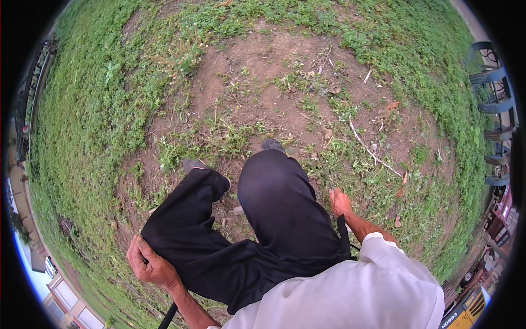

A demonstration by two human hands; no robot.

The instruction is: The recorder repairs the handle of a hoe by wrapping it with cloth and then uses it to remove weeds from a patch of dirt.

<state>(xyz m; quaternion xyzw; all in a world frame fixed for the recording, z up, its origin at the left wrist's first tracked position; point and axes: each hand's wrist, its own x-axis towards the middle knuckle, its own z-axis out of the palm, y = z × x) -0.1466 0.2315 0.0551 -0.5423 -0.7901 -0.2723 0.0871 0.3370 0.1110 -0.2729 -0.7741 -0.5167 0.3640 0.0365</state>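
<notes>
I am squatting in black trousers [279, 197], over bare soil and low weeds. Beside the outer side of my left knee is my left hand [152, 267], its fingers loosely curled with nothing visible in them. Low to the ground, right of my other knee, my right hand [341, 203] is closed. A thin, dark, narrow thing seems to run forward from its fingers into the weeds [335, 159]; its kind cannot be made out. My dark shoes [272, 145] stand on the soil among small plants.
A pale dry twig [370, 149] lies to the right on the soil [263, 71]. Thick green plants [93, 104] surround the bare patch. At the far right are dark curved metal bars [496, 107] and a yellow machine [474, 307]; buildings [71, 299] show at lower left.
</notes>
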